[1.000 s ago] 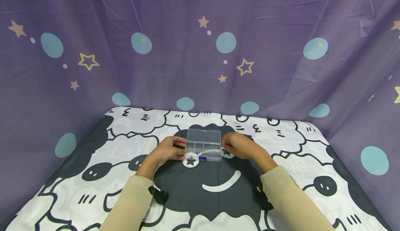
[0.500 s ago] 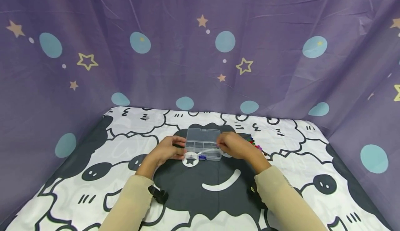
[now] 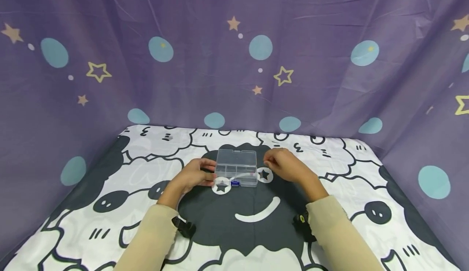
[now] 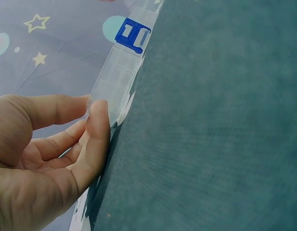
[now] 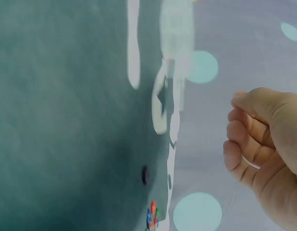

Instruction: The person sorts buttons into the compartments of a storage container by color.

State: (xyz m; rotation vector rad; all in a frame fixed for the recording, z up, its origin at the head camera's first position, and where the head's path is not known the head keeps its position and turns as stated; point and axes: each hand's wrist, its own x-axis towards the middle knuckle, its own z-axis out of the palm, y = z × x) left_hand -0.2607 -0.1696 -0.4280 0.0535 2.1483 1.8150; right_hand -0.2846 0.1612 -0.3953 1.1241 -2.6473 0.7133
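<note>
A clear plastic compartment box (image 3: pixel 246 183) sits on the dark patch of the cloth, its clear lid (image 3: pixel 236 157) raised at the back. Its blue latch (image 4: pixel 132 35) hangs on the front side. My left hand (image 3: pixel 195 175) holds the box's left end, thumb at the front wall and fingers behind. A small pinkish spot shows inside at the box's right end. To the right of the box, my right hand (image 3: pixel 283 164) hovers with loosely curled fingers (image 5: pixel 237 130) and nothing between them.
Several small coloured pieces (image 5: pixel 153 215) lie in a pile on the cloth, hidden behind my right hand in the head view. One dark piece (image 5: pixel 145 175) lies apart from them. A purple curtain (image 3: pixel 205 79) rises behind the sheep-print cloth (image 3: pixel 253 238).
My right hand reached in over the box's right end, then drew back to the right, away from it. My left hand has kept its hold on the box.
</note>
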